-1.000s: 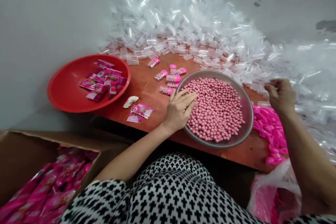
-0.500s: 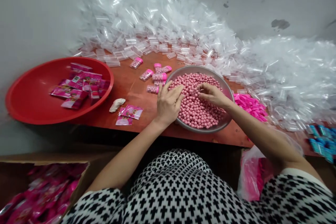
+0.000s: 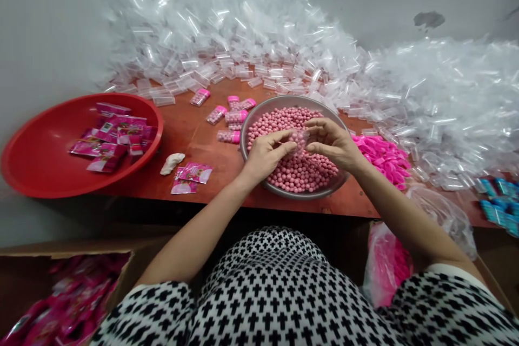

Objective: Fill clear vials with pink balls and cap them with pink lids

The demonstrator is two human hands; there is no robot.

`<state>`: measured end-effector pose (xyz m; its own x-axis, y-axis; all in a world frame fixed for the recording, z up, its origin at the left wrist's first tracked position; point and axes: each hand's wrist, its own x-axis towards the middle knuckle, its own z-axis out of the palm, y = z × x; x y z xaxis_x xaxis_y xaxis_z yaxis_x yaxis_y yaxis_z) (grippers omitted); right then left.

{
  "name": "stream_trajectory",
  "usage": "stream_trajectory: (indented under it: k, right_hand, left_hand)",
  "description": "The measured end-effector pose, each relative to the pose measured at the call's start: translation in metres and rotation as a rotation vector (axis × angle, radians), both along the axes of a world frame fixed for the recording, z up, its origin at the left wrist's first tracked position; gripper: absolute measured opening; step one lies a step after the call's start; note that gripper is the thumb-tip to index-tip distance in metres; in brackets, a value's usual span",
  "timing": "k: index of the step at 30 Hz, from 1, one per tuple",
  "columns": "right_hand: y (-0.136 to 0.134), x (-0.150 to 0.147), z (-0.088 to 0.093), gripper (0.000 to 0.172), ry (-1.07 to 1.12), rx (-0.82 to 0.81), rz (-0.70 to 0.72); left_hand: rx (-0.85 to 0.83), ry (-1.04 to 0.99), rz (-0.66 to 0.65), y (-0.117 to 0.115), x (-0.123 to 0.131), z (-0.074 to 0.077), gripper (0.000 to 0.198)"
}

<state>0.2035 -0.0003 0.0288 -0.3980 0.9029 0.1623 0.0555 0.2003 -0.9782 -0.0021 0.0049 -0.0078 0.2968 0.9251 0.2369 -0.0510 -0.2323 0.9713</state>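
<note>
A small clear plastic container (image 3: 299, 142) with pink balls in it is held above a grey metal bowl (image 3: 244, 143). The fingers and thumb of my left hand (image 3: 265, 157) pinch its left end. At its right end, the thumb and curved fingers of my right hand (image 3: 334, 143) close around the edge, with a gap showing behind the fingertips. Loose pink balls (image 3: 302, 177) fill much of the bowl below both hands. Left of the bowl lie several filled containers with pink caps (image 3: 235, 117).
Clear empty containers (image 3: 243, 27) are heaped along the wall. Pink caps (image 3: 383, 159) lie right of the bowl, blue pieces (image 3: 500, 205) farther right. A red basin (image 3: 32, 157) holds pink packets; two more packets (image 3: 195, 173) lie beside a whitish lump (image 3: 172, 163). An open carton (image 3: 130, 265) stands lower left.
My left hand has moved from the bowl's left rim to over its middle. My right hand has lifted from the balls to the container, which now shows between both hands. The view has shifted slightly.
</note>
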Motion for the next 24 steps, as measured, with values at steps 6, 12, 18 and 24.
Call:
stream_trajectory:
  k: [6, 12, 18, 24]
  right_hand:
    - [0.006, 0.009, 0.015, 0.027, -0.384, 0.37, 0.075]
    - [-0.028, 0.005, -0.001, 0.032, -0.315, 0.396, -0.166]
    - [-0.079, 0.071, -0.031, 0.018, -0.446, 0.309, -0.492]
    - [-0.084, 0.185, -0.05, 0.02, -1.268, 0.003, -0.797]
  left_hand:
    - [0.064, 0.071, -0.042, 0.003, -0.001, 0.001, 0.036]
    - [-0.074, -0.011, 0.165, -0.001, -0.004, 0.005, 0.029]
    - [-0.205, -0.171, 0.116, -0.001, -0.001, 0.009, 0.033]
    - [-0.152, -0.107, 0.203, -0.003, 0.002, 0.008, 0.036]
